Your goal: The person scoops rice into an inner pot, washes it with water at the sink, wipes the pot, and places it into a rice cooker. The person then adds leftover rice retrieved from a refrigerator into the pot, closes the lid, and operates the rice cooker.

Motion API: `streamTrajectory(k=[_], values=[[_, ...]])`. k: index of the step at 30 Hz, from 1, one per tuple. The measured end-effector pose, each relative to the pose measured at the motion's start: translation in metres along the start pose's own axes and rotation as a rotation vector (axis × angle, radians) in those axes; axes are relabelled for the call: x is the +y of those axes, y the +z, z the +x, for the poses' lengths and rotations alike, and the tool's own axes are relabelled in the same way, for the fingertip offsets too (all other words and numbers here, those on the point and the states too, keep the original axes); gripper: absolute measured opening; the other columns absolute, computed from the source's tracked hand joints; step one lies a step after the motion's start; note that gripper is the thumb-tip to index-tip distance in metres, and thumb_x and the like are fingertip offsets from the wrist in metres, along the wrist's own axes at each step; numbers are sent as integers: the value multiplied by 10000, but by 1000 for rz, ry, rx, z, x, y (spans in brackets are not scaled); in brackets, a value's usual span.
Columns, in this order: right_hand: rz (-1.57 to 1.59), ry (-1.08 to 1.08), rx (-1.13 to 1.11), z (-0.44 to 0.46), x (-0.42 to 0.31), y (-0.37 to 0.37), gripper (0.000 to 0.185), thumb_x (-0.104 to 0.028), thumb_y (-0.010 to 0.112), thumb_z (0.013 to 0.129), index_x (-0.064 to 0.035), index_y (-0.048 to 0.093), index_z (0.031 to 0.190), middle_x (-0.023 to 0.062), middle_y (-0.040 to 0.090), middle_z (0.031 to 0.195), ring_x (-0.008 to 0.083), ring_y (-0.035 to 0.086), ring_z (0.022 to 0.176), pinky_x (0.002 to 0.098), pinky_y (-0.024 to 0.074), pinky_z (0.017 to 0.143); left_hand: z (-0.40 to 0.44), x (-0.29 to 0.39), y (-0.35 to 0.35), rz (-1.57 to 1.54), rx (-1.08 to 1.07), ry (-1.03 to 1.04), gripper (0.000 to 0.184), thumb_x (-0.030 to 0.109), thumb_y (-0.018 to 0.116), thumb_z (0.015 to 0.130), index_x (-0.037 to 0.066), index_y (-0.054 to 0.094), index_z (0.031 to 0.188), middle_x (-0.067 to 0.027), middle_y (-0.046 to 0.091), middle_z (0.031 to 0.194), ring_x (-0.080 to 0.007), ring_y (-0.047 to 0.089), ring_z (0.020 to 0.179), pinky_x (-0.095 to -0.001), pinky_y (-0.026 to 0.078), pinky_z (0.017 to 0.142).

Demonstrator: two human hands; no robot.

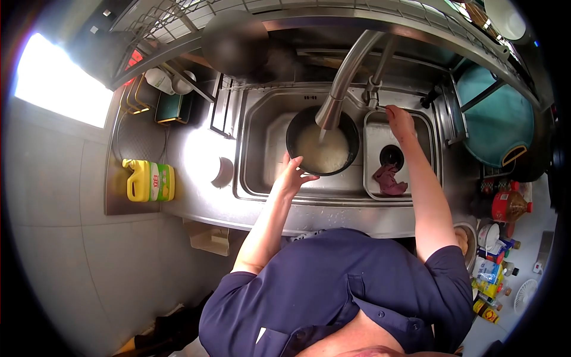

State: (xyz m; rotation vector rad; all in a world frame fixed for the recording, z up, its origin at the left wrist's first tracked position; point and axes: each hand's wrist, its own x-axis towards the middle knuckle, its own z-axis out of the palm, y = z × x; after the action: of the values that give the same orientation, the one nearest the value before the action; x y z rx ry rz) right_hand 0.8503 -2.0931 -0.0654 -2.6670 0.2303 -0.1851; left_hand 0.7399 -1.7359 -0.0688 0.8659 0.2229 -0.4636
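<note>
The left hand (pixel 290 178) pinches the cooking pot (pixel 352 146) at seven o'clock, likely steadying it beneath the faucet (pixel 339 86); the right hand (pixel 401 124), grip unclear, meets the lever (pixel 377 107).

Nothing legible, yellow jug (pixel 138 180), label (pixel 155 182) unclear

The pot (pixel 292 141) is under the faucet (pixel 342 89), left of the cloth (pixel 389 180) in the right-hand basin (pixel 375 134).

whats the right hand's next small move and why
The right hand, by the small metal handle, might shut off the silver metal faucet: water runs into the round black pot, which the left hand holds, and cloudy liquid covers its bottom.
</note>
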Motion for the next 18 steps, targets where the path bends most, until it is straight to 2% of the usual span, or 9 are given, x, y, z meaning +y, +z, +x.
streamTrajectory(k=[5,9,12,15,18], values=[[1,0,-9,1,1,1,258,-278,521,902,-121,655,1056,161,663,969,362,619,925,450,491,788,-5,3,-7,-4,-60,50,739,304,649,806,190,256,1421,-112,317,1423,-329,381,1261,-583,455,891],[25,-1,-7,1,2,2,249,-271,533,895,-121,660,1049,159,662,971,370,612,932,456,489,789,12,-1,-17,-120,-137,5,836,373,697,757,211,248,1443,-90,276,1458,-324,310,1320,-605,400,949],[31,-46,13,5,11,8,281,-255,541,896,-86,646,1094,143,678,858,306,656,806,379,500,723,19,-10,-20,-157,-183,-41,831,374,699,757,224,253,1443,-82,276,1460,-320,302,1324,-614,381,964],[323,81,-59,18,19,13,246,-221,565,891,-53,652,1049,109,670,768,204,643,669,319,493,629,18,-10,-14,-123,-210,-72,848,379,705,749,233,245,1446,-78,272,1463,-317,299,1326,-611,365,972],[532,108,53,43,28,24,184,-174,583,887,-22,634,978,65,631,690,118,582,594,274,461,563,18,-14,-16,-114,-183,-98,877,393,709,737,235,225,1451,-74,268,1463,-318,302,1321,-592,357,979]])
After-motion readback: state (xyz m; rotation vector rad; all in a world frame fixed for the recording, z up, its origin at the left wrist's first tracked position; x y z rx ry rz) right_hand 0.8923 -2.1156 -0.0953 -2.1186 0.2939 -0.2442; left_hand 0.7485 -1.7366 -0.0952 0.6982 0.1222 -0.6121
